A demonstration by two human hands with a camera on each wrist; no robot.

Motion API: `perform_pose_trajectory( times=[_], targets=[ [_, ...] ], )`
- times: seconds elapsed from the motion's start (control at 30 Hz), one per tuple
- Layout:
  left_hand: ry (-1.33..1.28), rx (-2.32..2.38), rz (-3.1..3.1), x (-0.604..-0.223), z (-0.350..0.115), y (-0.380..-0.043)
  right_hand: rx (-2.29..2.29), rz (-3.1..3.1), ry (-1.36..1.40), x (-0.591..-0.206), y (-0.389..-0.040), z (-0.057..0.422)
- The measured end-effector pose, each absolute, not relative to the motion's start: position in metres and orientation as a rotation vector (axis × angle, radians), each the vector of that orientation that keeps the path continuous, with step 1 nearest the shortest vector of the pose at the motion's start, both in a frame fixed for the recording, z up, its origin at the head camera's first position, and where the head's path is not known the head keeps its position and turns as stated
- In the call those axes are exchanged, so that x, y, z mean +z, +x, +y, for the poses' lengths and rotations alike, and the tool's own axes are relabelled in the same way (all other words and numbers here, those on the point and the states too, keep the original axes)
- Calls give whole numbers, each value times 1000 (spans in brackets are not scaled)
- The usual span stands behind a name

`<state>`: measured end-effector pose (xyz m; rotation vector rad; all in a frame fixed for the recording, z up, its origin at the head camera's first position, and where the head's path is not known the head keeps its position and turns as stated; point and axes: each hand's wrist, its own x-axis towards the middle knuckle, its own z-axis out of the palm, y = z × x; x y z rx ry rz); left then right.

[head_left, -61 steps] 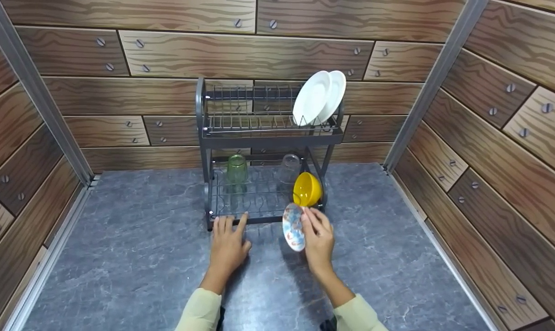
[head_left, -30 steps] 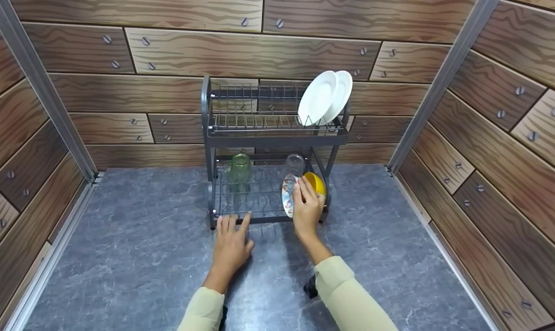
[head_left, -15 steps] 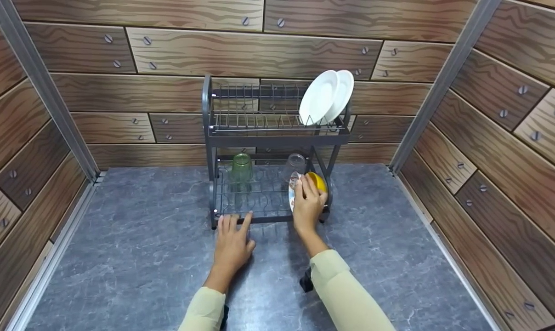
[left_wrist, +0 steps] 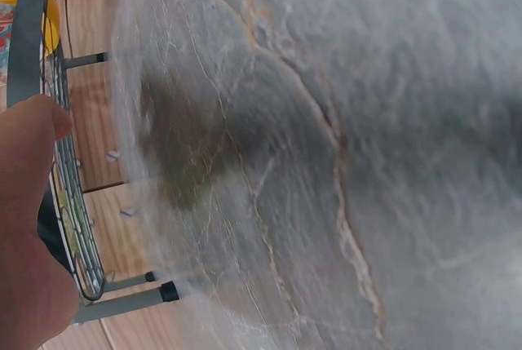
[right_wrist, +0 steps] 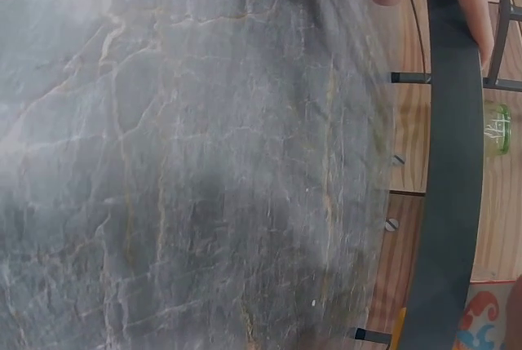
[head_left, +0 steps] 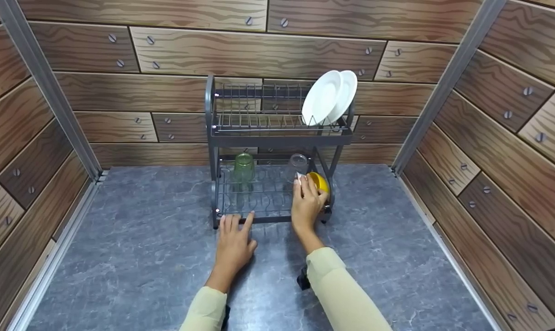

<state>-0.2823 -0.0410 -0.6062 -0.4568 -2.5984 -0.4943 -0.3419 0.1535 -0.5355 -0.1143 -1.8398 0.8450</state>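
Observation:
A two-tier dark dish rack [head_left: 277, 139] stands at the back of the grey surface. My right hand [head_left: 307, 207] is at the right end of its lower tier, gripping a small white dish [head_left: 299, 176] with a red and blue pattern. Most of that dish [right_wrist: 483, 321] is hidden behind the hand in the head view; whether it is a plate or a bowl is unclear. Right beside it sits a yellow bowl [head_left: 319, 181], partly covered by the fingers. My left hand [head_left: 234, 246] rests its extended fingers on the rack's lower front bar.
Two white plates [head_left: 322, 99] lean in the upper tier's right end. On the lower tier, a green glass [head_left: 244, 168] stands at left and a clear glass [head_left: 298, 162] at back right. Wood-patterned walls [head_left: 259, 50] enclose the back and sides.
My right hand has carried the patterned dish forward into the lower tier, beside the yellow bowl, and turned so that it hides most of the dish. The left hand stays on the front bar.

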Motion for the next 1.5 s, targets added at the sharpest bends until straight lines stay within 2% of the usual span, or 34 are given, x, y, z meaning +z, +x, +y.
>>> perform_pose_trajectory(
  times=[0.5,1.27,1.5],
  targets=[
    [-453,-498,-2564,-609,-41,-283,733,-2096,-221,-529,-343,152],
    [-457,-472,-2614,-606,-40,-283,715,-2214,-260,-520,-349,157],
    [-455,-474,-2622,-607,-40,-282,757,-2148,-198,-525,-351,159]
  ],
)
